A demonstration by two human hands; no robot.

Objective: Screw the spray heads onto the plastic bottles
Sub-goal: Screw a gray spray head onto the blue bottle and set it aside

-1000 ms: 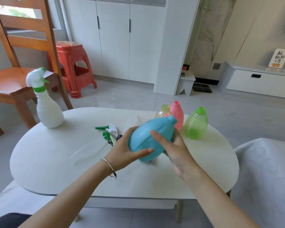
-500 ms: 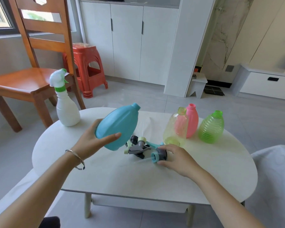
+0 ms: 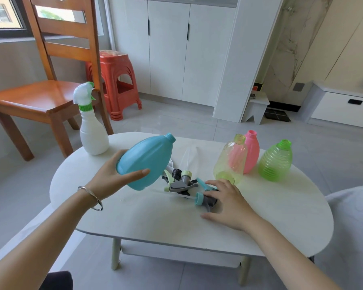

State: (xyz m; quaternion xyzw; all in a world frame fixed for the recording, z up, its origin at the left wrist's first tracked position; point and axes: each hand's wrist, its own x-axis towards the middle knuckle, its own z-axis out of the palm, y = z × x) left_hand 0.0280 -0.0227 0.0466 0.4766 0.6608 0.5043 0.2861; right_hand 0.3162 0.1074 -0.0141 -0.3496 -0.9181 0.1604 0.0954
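The left grip (image 3: 113, 178) is closed round the base of the blue bottle (image 3: 149, 160), holding it tilted above the bench (image 3: 155, 225), its open threaded neck pointing up toward the far right; a silver bangle (image 3: 92, 198) circles that wrist.

The right grip (image 3: 228, 203) lies near the middle of the bench, fingers curled over a grey spray head (image 3: 208, 199) with a blue collar, thumb flat on the surface beside it; just left of it sits a small heap of other spray heads (image 3: 180, 182), grey, black and pale green.

At the far left stands a white bottle (image 3: 93, 139) with a white-and-green head on; to the right stand three uncapped ones, a clear yellow bottle (image 3: 228, 162) in front of a pink bottle (image 3: 253, 151), and a ribbed green bottle (image 3: 276, 162) just beside them.

The bench is a white oval top on pale legs over grey floor tiles (image 3: 176, 122); beyond it stand a wooden chair (image 3: 40, 97), a red plastic stool (image 3: 117, 80), white cupboards (image 3: 168, 49) with dark handles, and a low white drawer unit (image 3: 344, 110) at the far right.
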